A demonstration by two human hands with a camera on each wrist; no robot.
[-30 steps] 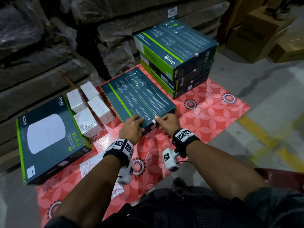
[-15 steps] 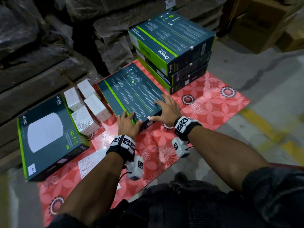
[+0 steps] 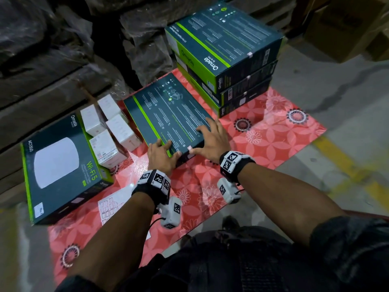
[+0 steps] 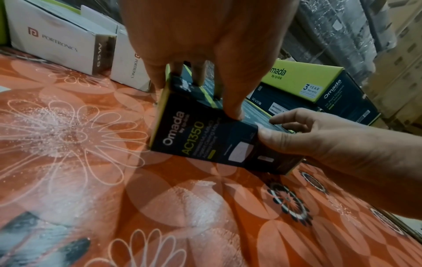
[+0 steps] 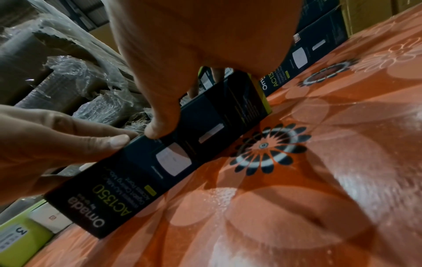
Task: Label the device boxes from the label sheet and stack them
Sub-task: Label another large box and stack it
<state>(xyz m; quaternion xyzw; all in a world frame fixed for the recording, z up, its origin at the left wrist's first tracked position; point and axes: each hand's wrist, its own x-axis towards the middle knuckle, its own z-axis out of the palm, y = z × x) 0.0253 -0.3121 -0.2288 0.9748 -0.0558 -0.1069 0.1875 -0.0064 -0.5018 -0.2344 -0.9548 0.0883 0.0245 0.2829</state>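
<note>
Far left there's one dark box (image 3: 61,165) lying face up w/ the white round device pic and a small white tag on its near corner, prob parked there out of the way. Next to it a cluster of small white boxes (image 3: 109,131), and in front of those the label sheet (image 3: 110,207) lying flat on the red flower mat (image 3: 263,140), within easy reach of the left arm, which makes sense if you're peeling stickers off it. Middle is the box being worked (image 3: 168,119): flat dark teal, lime stripe down one side, back face up w/ fine print, and the near side panel reads Omada AC1350. It sits on the mat, near end maybe a touch raised, hard to say. Left hand (image 3: 161,155) is curled over the near left corner, fingers on top and thumb on the side panel. Right hand (image 3: 210,142) has its fingers spread on top near the right corner, thumb clamped on the side, right by a small pale sticker (image 3: 189,147) at the edge. Both ends gripped like that, imo it's about to get lifted. Right behind is the stack (image 3: 227,55), 3 matching boxes w/ edges roughly lined up, obv where this one goes next.
</note>
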